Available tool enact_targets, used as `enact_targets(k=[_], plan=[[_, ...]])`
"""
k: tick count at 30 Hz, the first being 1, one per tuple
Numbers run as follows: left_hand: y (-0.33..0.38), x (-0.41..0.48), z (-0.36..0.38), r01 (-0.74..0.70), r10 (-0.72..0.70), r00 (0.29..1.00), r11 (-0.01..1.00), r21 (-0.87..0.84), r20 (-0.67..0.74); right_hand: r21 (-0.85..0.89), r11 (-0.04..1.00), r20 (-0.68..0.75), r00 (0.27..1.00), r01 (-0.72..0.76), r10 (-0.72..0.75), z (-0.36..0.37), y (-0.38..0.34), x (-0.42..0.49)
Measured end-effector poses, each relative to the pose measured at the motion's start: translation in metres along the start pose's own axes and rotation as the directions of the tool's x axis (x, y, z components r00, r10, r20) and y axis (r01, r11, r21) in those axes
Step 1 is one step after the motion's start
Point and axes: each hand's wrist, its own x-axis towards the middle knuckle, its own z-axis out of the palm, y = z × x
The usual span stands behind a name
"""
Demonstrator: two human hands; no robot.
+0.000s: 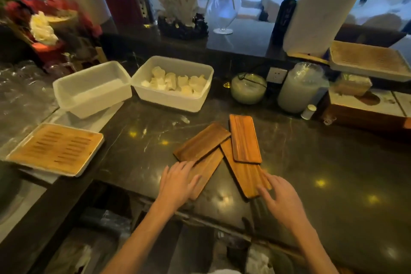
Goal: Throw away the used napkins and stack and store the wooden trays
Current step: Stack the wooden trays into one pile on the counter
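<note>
Several long wooden trays lie fanned out on the dark marble counter (311, 162). One tray (244, 138) lies on top at the right, over a longer tray (244, 176) that points toward me. Another tray (201, 142) lies at the left over a fourth tray (206, 169). My left hand (178, 181) rests flat on the near end of that fourth tray, fingers apart. The spread fingertips of my right hand (280, 200) touch the near end of the longer tray. Crumpled white napkins (259, 259) show below the counter edge, near the bottom of the view.
Two white plastic tubs stand behind the trays: an empty one (93, 89) and one (173, 82) with rolled white towels. A slatted bamboo tray (55, 149) sits at left, another (369, 60) at right. Jars (300, 87), a paper towel roll (324, 6) and flowers (42, 26) line the back.
</note>
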Motion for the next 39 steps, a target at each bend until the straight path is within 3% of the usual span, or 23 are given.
enact_targets(k=[9,14,22,26,28,33,37,39], plan=[[-0.035,0.090,0.000,0.036,-0.037,0.998,0.999,0.012,0.051,0.003,0.997,0.064,0.995,0.082,-0.082,0.021,-0.055,0.116],[-0.058,0.125,0.014,-0.043,0.044,0.994,0.999,-0.015,0.097,-0.117,0.989,0.066,0.995,0.088,-0.081,0.041,-0.079,0.164],[-0.072,0.161,0.053,-0.043,0.033,0.894,0.999,0.012,0.446,-0.248,0.965,0.186,0.982,0.090,-0.044,0.072,-0.091,0.233],[-0.080,0.165,0.066,-0.029,-0.013,0.862,0.997,0.074,0.507,-0.315,0.938,0.331,0.943,0.145,-0.035,0.085,-0.093,0.251],[-0.075,0.170,0.065,-0.062,-0.020,0.857,0.988,0.143,0.514,-0.328,0.930,0.331,0.942,0.165,-0.051,0.089,-0.094,0.256],[-0.075,0.174,0.050,-0.108,0.016,0.925,0.969,0.221,0.380,-0.345,0.903,0.189,0.961,0.256,-0.200,0.092,-0.091,0.256],[-0.089,0.165,0.016,-0.241,0.238,0.967,0.970,0.026,0.087,-0.349,0.852,-0.013,0.907,0.391,-0.421,0.068,-0.092,0.259],[-0.086,0.156,-0.007,-0.233,0.232,0.973,0.970,-0.071,-0.020,-0.259,0.845,-0.152,0.844,0.468,-0.514,0.044,-0.094,0.260]])
